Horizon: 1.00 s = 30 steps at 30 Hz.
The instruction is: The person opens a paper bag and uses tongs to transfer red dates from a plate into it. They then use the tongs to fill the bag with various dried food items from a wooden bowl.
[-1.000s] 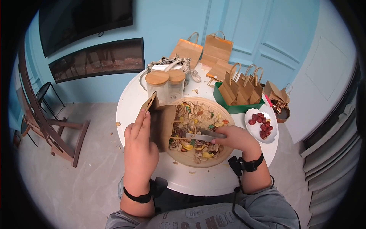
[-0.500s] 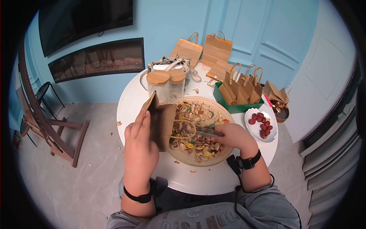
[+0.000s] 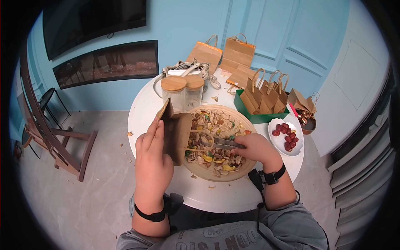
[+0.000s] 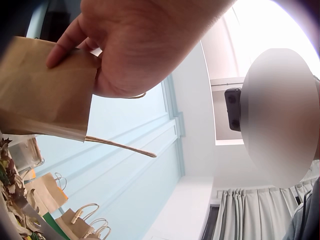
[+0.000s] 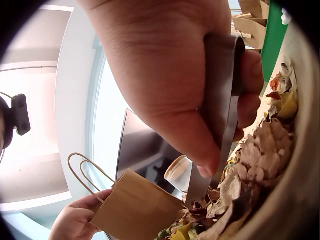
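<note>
left hand [image 3: 152, 160] gripping paper bag [image 3: 178, 137], just to its right, at bowl's [image 3: 223, 180] left edge | right hand [image 3: 256, 150] gripping tongs [image 3: 225, 144], pointing left over dried pieces [image 3: 216, 118] | bag brown, mouth open, handles [image 4: 125, 146] looped | tongs grey, metallic

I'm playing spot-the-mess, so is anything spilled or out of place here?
Yes. A few dried pieces lie loose on the white table, outside the big bowl, and little crumbs are on the floor. They look spilled because most of the pieces are inside the bowl.
</note>
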{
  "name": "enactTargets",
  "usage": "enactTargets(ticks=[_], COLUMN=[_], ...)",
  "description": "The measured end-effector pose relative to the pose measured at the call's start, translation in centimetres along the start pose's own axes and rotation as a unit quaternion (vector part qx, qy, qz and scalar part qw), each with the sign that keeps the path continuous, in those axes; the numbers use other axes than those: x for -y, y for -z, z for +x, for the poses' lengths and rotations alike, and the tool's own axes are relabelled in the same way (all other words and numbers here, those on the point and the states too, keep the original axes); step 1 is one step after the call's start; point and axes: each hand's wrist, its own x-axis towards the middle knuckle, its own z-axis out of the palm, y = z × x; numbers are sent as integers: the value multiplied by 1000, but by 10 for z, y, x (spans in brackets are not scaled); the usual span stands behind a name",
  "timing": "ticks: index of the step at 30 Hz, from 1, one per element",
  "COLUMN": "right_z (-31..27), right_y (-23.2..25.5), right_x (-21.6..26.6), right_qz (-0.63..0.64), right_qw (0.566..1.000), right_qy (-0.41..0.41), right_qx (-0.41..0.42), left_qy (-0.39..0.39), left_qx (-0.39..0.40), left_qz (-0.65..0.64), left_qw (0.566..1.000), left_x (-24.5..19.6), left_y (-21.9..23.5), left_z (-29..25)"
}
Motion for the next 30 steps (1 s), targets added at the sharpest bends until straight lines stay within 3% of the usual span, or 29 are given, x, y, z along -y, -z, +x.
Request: enactTargets(ticks=[7, 17, 19, 29, 30], right_z=[-1, 23, 28, 37, 36], right_y=[2, 17, 21, 28, 31], right_x=[1, 42, 45, 39, 36], right_qz=[6, 2, -1, 9, -3], right_qw=[997, 991, 984, 979, 982], right_qy=[44, 112, 130, 125, 95], right_qx=[-65, -70, -118, -163, -165], left_qy=[-6, 31, 30, 38, 18], left_qx=[-1, 8, 4, -15, -14], left_qz=[-9, -31, -33, -42, -19], left_qw=[1000, 999, 999, 998, 1000], left_x=[0, -4, -2, 7, 7], left_y=[0, -1, -1, -2, -1], left_z=[1, 1, 1, 1, 1])
